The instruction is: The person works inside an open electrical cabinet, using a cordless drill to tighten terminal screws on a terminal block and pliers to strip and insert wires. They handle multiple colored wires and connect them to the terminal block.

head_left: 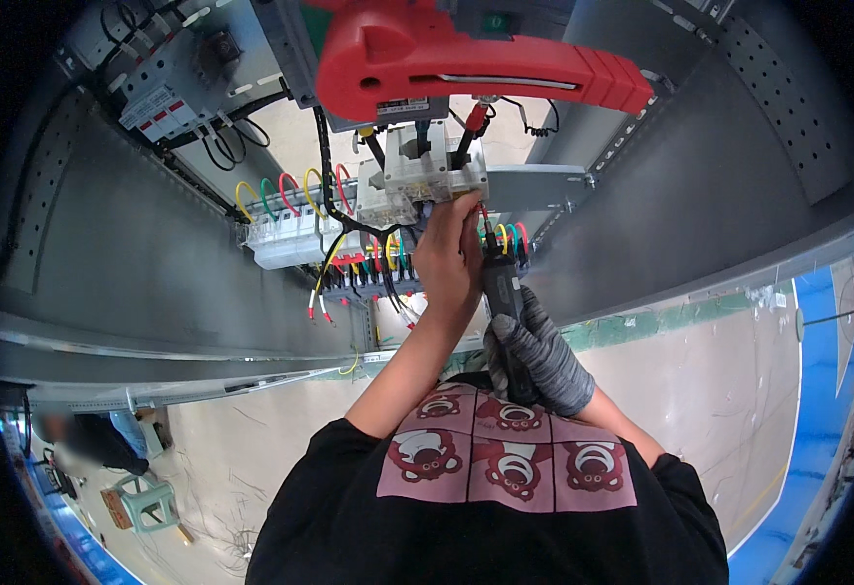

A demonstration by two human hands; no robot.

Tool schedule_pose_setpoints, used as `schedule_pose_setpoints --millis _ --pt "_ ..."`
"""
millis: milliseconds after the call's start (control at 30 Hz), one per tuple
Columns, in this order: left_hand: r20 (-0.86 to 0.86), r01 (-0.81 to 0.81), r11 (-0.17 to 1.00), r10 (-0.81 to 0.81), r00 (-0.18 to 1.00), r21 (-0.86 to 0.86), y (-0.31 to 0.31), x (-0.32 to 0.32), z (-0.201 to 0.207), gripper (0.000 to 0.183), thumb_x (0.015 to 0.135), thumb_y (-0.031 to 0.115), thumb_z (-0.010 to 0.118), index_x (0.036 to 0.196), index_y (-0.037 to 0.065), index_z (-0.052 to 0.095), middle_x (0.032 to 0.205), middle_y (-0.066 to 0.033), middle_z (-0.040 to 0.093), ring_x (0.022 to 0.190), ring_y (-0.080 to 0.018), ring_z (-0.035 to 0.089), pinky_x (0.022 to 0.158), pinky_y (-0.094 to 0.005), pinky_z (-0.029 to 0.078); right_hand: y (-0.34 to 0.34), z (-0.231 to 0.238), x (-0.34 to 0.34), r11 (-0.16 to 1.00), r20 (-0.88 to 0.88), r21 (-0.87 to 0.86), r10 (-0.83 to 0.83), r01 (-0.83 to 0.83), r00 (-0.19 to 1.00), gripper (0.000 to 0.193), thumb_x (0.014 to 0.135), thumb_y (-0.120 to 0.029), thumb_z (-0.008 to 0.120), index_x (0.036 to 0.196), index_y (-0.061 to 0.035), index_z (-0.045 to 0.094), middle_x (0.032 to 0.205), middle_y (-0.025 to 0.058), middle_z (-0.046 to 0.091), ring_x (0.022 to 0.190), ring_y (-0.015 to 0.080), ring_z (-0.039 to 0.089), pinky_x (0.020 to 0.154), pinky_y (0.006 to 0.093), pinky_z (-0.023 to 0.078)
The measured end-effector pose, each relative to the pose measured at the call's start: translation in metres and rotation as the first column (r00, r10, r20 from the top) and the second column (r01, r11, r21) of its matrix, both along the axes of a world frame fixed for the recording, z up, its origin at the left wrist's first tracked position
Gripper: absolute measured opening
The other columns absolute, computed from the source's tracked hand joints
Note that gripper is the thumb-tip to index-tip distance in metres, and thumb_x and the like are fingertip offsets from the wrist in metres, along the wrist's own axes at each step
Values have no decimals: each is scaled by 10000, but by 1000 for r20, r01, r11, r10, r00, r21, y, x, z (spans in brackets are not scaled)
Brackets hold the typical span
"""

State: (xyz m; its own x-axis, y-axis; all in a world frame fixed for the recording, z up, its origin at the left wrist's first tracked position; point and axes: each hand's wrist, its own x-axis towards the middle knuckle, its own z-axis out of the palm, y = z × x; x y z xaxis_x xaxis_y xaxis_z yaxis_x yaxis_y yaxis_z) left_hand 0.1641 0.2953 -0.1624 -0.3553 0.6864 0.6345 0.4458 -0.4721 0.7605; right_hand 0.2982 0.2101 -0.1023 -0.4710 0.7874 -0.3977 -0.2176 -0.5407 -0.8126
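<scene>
A: Where are the hands?

B: Both are raised inside the grey metal cabinet (135,244). The bare left hand (446,255) is at the white terminal block (425,168), fingers closed on something at its underside; what exactly they pinch I cannot tell.

A: And the right hand?

B: The right hand (534,356), in a grey knit glove, is clenched around a black power screwdriver (501,292), just right of the left wrist, its tip pointing up at the block.

A: What surrounds them?

B: A big red handle (466,58) juts out above the block. To the left sits a row of breakers (286,239) with looped yellow, green and red wires (291,190).
</scene>
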Motion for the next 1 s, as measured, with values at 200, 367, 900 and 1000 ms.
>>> schedule_pose_setpoints --millis 200,367,900,1000 --pt "-59 -113 992 116 991 62 1 8 -3 240 871 -10 570 1088 74 625 966 -138 595 817 -300 621 703 -348 494 8 3 12 996 22 15 88 -88 996 458 957 -298 569 1319 -139 337 763 27 533 542 120 518 473 258 444" --pt "-79 -189 975 198 977 115 8 13 -11 291 833 -38 603 1089 98 629 945 -127 575 780 -305 625 654 -363 501 17 7 23 988 -17 -1 157 -157 987 374 954 -328 570 1231 -137 408 750 18 540 517 123 522 463 254 433" --pt "49 -303 943 299 953 138 20 26 -22 213 841 -29 614 1036 54 589 948 -126 594 828 -315 608 692 -369 498 28 14 37 952 -162 -120 262 -282 952 301 941 -397 576 1008 -111 509 731 41 577 555 143 562 484 265 442" --pt "41 -306 943 303 952 134 20 25 -22 205 838 -34 617 1026 37 575 946 -134 591 830 -312 605 698 -367 496 26 16 35 952 -164 -128 256 -278 953 297 944 -400 569 988 -110 522 719 37 574 563 141 566 493 265 445"
